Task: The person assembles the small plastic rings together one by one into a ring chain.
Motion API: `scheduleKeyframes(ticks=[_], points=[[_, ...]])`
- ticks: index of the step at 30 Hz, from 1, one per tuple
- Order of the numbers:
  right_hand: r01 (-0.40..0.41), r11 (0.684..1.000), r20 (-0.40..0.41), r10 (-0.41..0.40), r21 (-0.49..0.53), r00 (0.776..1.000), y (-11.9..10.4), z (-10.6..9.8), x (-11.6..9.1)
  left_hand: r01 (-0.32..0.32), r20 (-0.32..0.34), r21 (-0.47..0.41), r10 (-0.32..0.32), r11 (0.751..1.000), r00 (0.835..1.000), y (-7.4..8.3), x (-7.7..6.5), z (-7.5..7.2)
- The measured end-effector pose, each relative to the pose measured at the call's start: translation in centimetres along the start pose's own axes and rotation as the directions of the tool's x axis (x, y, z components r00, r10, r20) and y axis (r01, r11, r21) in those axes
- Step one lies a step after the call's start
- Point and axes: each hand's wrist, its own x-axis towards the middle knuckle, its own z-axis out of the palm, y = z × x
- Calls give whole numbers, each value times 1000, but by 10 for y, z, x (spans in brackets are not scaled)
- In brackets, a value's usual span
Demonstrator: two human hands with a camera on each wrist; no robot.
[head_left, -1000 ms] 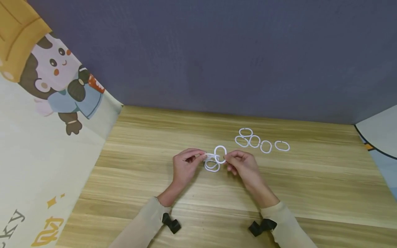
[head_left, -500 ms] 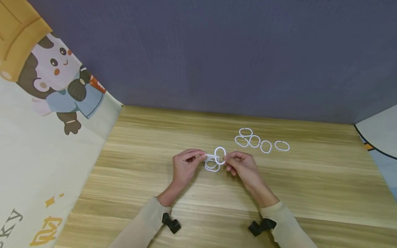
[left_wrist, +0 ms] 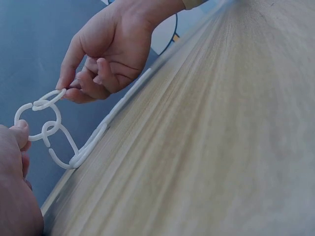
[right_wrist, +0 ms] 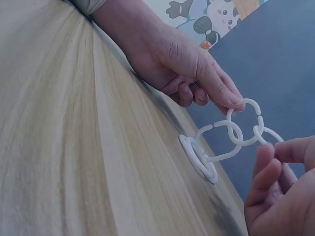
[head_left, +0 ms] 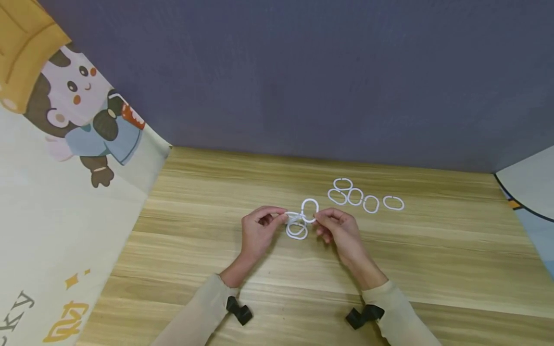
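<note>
Fingertips of my left hand (head_left: 258, 233) pinch a white oval link (right_wrist: 253, 102) of a short chain, held above the table. A second link (left_wrist: 49, 94) passes through it and is pinched between thumb and forefinger of my right hand (head_left: 346, 235). Each link has a small gap in its loop. From the left-held link hangs another link (left_wrist: 68, 135), tilted down toward the tabletop. The chain's lower links (right_wrist: 189, 152) lie overlapping on the wood, below and between the hands in the head view.
Several loose white links (head_left: 371, 212) lie on the wooden table (head_left: 277, 298) behind and right of my right hand. A dark blue panel (head_left: 303, 86) rises at the table's back edge. Printed light panels stand at both sides, a cartoon figure (head_left: 86, 110) on the left one.
The right-held link dipped slightly, then rose a little up and to the right, the right hand with it. The left hand stays nearly still; the loose links have not moved.
</note>
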Motion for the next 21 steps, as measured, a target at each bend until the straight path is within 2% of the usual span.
scheduleKeyframes(ticks=[7,15,21], points=[[43,998,-31,-41,53,999,3,1,1,6,37,21,-7,1000,999,-1,1,1],[51,992,-52,-45,114,998,4,3,0,-9,104,33,5,999,995,-4,0,0],[63,989,-57,-55,131,997,5,4,0,-13,99,59,7,998,995,-3,0,0]])
